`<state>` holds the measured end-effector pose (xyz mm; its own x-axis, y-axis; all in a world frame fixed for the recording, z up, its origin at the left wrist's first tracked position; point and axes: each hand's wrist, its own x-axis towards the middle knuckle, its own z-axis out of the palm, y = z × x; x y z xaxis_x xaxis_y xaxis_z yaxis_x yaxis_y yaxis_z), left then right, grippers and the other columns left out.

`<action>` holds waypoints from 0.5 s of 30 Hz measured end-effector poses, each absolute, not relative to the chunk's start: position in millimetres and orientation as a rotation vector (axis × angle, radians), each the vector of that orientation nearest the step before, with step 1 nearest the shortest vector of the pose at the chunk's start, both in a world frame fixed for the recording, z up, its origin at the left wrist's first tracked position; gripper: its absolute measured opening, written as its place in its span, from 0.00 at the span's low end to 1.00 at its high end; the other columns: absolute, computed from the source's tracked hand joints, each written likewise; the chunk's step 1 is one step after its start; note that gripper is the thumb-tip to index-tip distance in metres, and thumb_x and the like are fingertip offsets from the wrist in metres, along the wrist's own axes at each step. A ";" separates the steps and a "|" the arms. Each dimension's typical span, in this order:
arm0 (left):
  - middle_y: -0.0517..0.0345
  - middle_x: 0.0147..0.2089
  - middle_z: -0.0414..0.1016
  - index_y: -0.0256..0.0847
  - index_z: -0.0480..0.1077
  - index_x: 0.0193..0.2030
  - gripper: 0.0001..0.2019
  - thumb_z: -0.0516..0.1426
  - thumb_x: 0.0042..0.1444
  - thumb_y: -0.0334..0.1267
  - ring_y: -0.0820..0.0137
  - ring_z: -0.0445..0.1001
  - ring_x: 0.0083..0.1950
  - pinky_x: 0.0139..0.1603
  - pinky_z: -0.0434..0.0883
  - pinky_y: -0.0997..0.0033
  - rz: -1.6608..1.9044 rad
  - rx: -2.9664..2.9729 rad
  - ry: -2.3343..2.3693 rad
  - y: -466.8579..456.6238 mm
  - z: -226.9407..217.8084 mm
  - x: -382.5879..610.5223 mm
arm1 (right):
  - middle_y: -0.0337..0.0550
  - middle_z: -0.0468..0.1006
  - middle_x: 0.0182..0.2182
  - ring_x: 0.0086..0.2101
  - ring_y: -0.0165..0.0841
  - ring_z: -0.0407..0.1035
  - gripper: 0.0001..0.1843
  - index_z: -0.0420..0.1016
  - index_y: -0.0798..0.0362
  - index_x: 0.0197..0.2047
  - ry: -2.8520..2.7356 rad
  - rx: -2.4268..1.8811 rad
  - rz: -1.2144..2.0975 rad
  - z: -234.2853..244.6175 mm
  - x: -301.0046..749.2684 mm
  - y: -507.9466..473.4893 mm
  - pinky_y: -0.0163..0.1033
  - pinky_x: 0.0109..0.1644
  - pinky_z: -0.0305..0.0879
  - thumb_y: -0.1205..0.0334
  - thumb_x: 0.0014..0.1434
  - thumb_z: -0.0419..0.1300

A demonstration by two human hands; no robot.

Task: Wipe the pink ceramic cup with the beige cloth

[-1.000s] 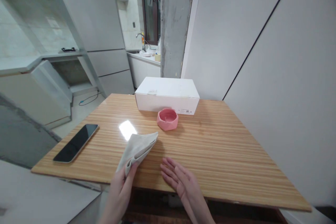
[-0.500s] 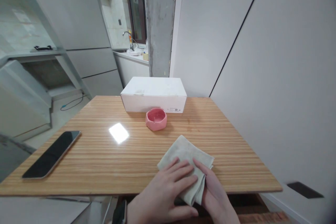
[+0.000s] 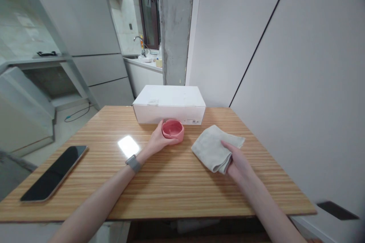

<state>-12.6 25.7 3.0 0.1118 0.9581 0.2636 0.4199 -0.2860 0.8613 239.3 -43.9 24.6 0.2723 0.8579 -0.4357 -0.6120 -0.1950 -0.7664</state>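
Observation:
A pink ashtray (image 3: 177, 135) with notches in its rim stands upright on the wooden table, just in front of the white box. My left hand (image 3: 159, 138) grips its left side, thumb along the front and the other fingers partly hidden behind it. To the right, my right hand (image 3: 235, 157) pinches a folded pale grey-green cloth (image 3: 212, 148), thumb on top and fingers underneath out of sight. The cloth hangs just right of the ashtray, apart from it, with a loose corner pointing right.
The white box (image 3: 169, 114) sits at the table's far edge. A black phone (image 3: 54, 174) lies at the left on the striped wooden table (image 3: 171, 193). Grey-white wall panels (image 3: 285, 95) run along the right side. Behind are a concrete pillar and a sink counter.
My left hand has left the cloth and reached forward to take hold of the ashtray. My right hand has carried the cloth forward and to the right.

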 end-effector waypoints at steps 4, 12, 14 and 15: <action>0.52 0.51 0.74 0.42 0.63 0.54 0.38 0.69 0.35 0.45 0.60 0.73 0.52 0.52 0.69 0.62 1.158 1.711 1.392 23.3 1.9 -10.8 | 0.49 0.79 0.45 0.48 0.40 0.72 0.15 0.73 0.56 0.44 -0.725 -1.138 1.023 19.9 202.8 -0.2 0.48 0.53 0.68 0.60 0.53 0.61; 0.46 0.61 0.62 0.41 0.54 0.61 0.48 0.70 0.31 0.42 0.58 0.65 0.61 0.61 0.64 0.59 1.452 1.692 1.154 -13.5 7.4 7.0 | 0.47 0.76 0.48 0.56 0.38 0.63 0.22 0.70 0.55 0.51 -1.067 -0.987 0.873 -2.4 132.4 8.5 0.46 0.63 0.54 0.54 0.55 0.55; 0.47 0.61 0.64 0.42 0.56 0.60 0.46 0.70 0.33 0.44 0.58 0.66 0.60 0.60 0.65 0.59 1.395 1.572 1.083 -18.3 9.0 7.5 | 0.47 0.74 0.50 0.59 0.38 0.58 0.23 0.67 0.54 0.54 -1.124 -1.041 0.796 -14.2 133.2 -1.9 0.47 0.65 0.50 0.53 0.58 0.51; 0.48 0.60 0.66 0.42 0.57 0.59 0.42 0.68 0.37 0.47 0.58 0.67 0.59 0.57 0.67 0.59 1.341 1.475 1.040 -18.3 9.4 6.9 | 0.46 0.73 0.51 0.59 0.38 0.57 0.22 0.66 0.52 0.54 -1.156 -1.075 0.787 -20.8 136.2 -7.3 0.48 0.65 0.50 0.52 0.60 0.49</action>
<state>6.9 -18.3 9.4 0.0727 0.9583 0.2764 0.0294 -0.2791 0.9598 136.2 -7.3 -20.8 0.2506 0.9140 0.3190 0.0383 0.3199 -0.9467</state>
